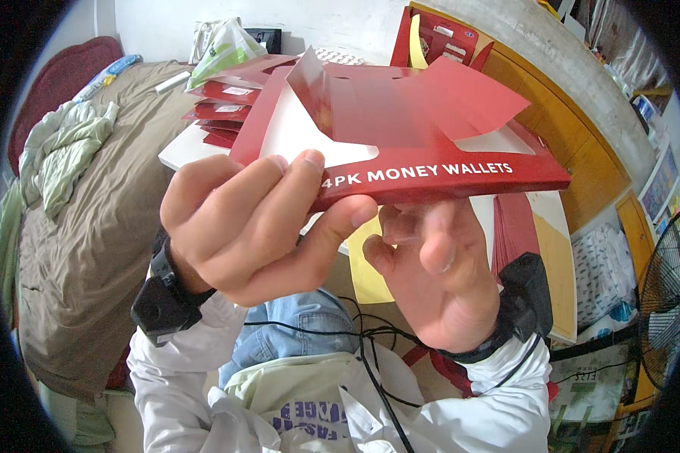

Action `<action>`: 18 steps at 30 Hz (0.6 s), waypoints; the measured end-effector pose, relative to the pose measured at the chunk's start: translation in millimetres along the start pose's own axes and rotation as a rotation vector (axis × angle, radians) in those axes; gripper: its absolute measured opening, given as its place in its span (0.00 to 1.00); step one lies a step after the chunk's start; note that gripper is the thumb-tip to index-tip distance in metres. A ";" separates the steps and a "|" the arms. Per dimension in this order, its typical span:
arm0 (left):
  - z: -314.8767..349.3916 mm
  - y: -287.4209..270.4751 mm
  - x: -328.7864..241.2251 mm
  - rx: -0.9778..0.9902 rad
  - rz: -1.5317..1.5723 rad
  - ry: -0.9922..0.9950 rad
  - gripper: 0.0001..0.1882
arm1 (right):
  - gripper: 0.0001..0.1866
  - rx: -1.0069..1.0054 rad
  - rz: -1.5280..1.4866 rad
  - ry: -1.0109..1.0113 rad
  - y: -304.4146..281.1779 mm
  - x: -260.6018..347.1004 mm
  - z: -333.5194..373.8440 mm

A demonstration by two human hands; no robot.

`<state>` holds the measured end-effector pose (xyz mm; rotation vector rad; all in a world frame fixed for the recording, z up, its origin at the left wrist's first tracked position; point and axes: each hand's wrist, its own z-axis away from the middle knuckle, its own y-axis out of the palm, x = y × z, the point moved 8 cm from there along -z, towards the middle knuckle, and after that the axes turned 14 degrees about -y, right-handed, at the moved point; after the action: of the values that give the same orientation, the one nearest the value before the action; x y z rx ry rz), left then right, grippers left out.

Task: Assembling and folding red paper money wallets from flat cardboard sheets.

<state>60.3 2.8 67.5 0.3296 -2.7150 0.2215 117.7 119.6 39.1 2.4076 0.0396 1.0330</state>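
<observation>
A flat red cardboard box (533, 175) with white lettering along its front edge is held up in front of me. White inner surfaces show beside its raised red flaps (480, 94). My left hand (242, 219) pinches the box at its near left edge, thumb below and fingers on top. Under the front edge is my right hand (446, 287), palm up, with thumb and fingers apart and some fingertips hidden behind the box. Whether those fingertips touch it I cannot tell. Black straps circle both wrists.
Red cardboard packages (230, 109) are stacked at the table's back left, near a white and green plastic bag (227, 49). Red flat pieces (515, 230) and a yellow sheet (366, 275) lie below the box. Black cables (366, 332) cross my lap; a fan (665, 302) stands right.
</observation>
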 end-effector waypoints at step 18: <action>-1.3 -3.0 1.1 0.043 0.048 -0.059 0.19 | 0.18 0.073 -0.009 -0.040 -0.9 -1.6 1.4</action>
<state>60.5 0.1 69.4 0.2877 -2.7814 0.2889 117.7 119.4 36.8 2.4909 0.0753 0.9943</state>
